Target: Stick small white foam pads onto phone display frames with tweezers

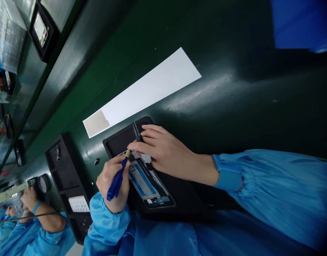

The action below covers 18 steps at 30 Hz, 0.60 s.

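Observation:
My left hand [112,181] is closed around a blue pen-like tool [117,179]. The tool's tan tip touches the top end of an opened phone [150,185]. The phone lies in a black holder [118,140] on the dark green bench. My right hand [163,151] reaches in from the right and pinches black tweezers [137,132] just above the phone's top end, beside the tool tip. Both arms wear blue sleeves.
A long white paper strip [144,92] lies on the bench beyond the holder. Left of it stands a black compartment tray [64,167] with a white sheet [78,203] in it. A small dark part [96,161] lies between them. A co-worker [41,213] works at the lower left.

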Available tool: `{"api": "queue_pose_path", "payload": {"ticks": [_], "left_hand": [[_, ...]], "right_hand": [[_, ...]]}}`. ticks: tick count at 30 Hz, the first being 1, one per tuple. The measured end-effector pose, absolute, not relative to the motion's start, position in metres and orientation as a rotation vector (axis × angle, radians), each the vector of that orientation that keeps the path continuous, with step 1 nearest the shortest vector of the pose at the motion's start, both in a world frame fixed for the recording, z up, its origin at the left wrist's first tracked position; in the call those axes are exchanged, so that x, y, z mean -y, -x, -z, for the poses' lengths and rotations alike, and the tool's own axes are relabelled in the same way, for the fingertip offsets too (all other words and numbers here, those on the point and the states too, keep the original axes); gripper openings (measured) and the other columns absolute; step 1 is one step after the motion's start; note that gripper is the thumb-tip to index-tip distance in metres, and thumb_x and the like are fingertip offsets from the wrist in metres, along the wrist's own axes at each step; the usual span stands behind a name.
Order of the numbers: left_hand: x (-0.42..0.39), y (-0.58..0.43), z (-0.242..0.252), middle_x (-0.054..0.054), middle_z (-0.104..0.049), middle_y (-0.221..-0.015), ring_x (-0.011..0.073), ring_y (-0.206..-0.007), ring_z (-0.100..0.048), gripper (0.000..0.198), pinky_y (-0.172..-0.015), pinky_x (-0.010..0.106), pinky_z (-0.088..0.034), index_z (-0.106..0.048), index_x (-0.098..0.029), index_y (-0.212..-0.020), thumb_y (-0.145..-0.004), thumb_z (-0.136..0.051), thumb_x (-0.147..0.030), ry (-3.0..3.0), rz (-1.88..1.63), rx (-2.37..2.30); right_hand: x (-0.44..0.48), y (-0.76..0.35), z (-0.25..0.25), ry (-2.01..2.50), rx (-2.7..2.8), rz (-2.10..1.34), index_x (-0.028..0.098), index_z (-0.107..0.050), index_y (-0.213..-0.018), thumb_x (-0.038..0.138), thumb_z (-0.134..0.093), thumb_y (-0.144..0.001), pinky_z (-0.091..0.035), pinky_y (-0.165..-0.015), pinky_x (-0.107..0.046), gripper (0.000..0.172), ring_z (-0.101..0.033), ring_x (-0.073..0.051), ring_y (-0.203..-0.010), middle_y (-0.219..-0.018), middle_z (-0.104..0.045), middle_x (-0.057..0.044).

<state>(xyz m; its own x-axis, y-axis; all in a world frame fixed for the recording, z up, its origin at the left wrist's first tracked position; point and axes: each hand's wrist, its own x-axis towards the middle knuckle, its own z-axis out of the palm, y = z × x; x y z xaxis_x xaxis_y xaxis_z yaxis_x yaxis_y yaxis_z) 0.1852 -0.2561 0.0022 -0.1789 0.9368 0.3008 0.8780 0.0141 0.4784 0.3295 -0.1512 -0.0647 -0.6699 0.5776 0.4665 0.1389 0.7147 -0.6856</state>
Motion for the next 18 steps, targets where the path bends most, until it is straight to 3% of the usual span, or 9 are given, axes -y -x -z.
{"api": "queue_pose_path", "payload": {"ticks": [18], "left_hand": [[0.248,-0.187,-0.003,0.002,-0.069,-0.088,0.0133,-0.082,-0.071,0.02,-0.075,0.026,-0.058,-0.054,-0.02,-0.095,-0.084,-0.067,-0.009,-2.068,-0.859,-2.154]], "right_hand": [[0.15,-0.329,0.065,0.529,2.219,-0.793,0.014,-0.063,-0.11,-0.002,-0.039,-0.082,-0.043,-0.105,-0.049,0.04,-0.057,-0.022,-0.086,-0.081,-0.065,-0.005]]}}
